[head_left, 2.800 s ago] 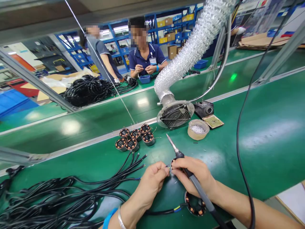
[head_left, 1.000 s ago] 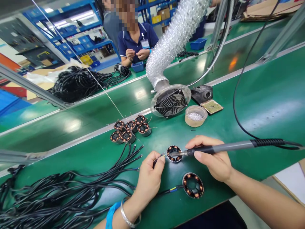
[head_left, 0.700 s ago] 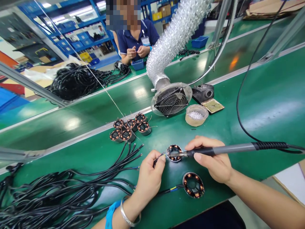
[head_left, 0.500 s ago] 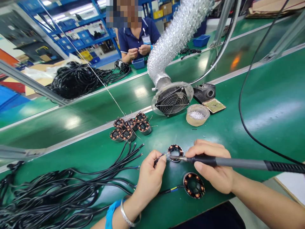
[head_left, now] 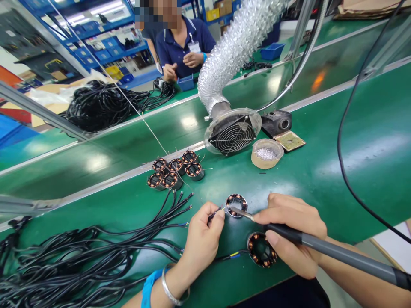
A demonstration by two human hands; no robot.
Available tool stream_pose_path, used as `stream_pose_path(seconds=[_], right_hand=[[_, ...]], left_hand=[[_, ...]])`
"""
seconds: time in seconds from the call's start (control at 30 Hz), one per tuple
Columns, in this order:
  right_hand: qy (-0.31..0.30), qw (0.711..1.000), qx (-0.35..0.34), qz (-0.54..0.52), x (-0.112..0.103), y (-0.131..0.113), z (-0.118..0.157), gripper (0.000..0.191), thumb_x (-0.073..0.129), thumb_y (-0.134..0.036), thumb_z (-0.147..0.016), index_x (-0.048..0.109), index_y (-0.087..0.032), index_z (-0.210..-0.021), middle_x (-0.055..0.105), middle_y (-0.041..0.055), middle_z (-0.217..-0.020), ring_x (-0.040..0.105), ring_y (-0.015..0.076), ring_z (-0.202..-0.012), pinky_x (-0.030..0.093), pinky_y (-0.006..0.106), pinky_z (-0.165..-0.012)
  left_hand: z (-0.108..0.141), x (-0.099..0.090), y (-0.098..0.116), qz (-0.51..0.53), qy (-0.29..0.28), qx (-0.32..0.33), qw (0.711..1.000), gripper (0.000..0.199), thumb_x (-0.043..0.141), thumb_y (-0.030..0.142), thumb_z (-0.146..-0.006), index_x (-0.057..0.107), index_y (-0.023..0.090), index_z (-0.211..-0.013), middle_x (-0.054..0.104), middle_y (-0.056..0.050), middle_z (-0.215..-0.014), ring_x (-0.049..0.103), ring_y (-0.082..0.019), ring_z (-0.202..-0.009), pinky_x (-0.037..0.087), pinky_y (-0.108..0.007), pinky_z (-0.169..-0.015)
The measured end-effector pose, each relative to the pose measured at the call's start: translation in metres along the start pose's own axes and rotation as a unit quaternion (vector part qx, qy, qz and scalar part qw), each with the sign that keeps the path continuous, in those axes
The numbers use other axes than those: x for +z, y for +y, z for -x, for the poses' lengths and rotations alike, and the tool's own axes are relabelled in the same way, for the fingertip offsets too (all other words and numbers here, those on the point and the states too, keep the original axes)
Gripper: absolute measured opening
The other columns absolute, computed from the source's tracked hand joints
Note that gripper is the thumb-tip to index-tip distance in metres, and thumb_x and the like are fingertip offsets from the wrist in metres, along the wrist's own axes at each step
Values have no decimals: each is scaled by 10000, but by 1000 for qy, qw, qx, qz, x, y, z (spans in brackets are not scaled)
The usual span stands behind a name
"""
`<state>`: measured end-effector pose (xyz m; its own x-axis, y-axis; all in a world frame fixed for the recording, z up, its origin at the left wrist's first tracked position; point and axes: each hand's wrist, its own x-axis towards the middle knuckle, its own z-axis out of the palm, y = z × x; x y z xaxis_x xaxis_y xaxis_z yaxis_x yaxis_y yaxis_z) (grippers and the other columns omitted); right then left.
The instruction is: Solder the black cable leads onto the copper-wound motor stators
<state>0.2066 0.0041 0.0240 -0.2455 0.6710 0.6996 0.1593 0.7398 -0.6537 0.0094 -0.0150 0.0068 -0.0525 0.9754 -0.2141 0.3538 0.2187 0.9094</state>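
Observation:
My right hand (head_left: 295, 233) is closed round the grip of a soldering iron (head_left: 340, 246), whose metal tip reaches left across a copper-wound motor stator (head_left: 236, 197). Pinched between thumb and forefinger of my left hand (head_left: 205, 231) is the end of a black cable (head_left: 212, 215). The iron's tip lies at the cable's thin wires by the stator's left edge; the exact contact is too small to tell. Below, a second stator (head_left: 257, 256) lies on the green bench, joined to a cable with yellow and blue wires (head_left: 236, 255). My right fingers partly overlap its edge.
Several stators (head_left: 171, 180) stand in a cluster behind. Black cables (head_left: 96, 256) spread over the left side. A fume fan (head_left: 233, 134) on a silver duct (head_left: 221, 64), a solder-scrap bowl (head_left: 266, 160) and an iron stand (head_left: 279, 124) sit farther back. Across the bench sits a co-worker (head_left: 189, 42).
My right hand has shifted slightly right and down, tilting the iron more steeply, its tip still by the wires. My left hand stays put. The co-worker's hands have moved apart.

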Motion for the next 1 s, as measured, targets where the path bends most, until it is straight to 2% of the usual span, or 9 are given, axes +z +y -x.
stream_pose_path(seconds=[0.3, 1.0], right_hand=[[-4, 1000, 14, 0, -1, -2, -1, 218, 487, -153, -767, 653, -209, -896, 515, -4, -553, 444, 150, -465, 346, 299, -480], [6, 1000, -11, -23, 3, 2, 0, 231, 491, -141, -740, 660, -194, -889, 492, -13, -532, 409, 140, -435, 307, 292, -464]], left_hand=[[-2, 1, 0, 6, -1, 1, 1000, 300, 538, 426, -826, 439, 217, -634, 329, 69, -551, 293, -119, -532, 261, -227, -511], [-2, 2, -2, 7, -7, -8, 1000, 285, 514, 426, -845, 453, 217, -660, 333, 72, -548, 293, -119, -528, 262, -232, -505]])
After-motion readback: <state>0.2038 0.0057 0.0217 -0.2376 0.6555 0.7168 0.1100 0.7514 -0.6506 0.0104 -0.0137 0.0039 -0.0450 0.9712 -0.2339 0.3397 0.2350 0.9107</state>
